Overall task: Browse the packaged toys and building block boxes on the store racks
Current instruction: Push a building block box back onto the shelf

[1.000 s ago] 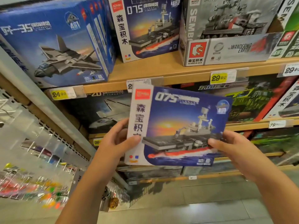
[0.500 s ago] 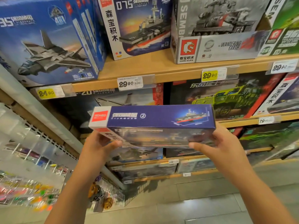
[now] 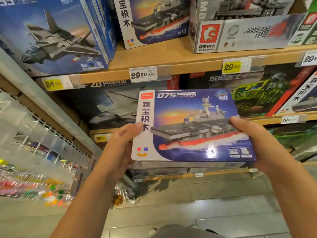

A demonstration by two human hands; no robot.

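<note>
Before the shelves (image 3: 171, 66) | left hand (image 3: 118, 148) and right hand (image 3: 253, 143) grip ship box (image 3: 193, 126) by its sides | advice: keep front upright, thumbs clear of print.

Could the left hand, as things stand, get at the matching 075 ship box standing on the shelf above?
Probably not yet: the left hand grips the held 075 ship box, as does the right hand. The path up to the shelved ship box looks open once it lets go.
</note>
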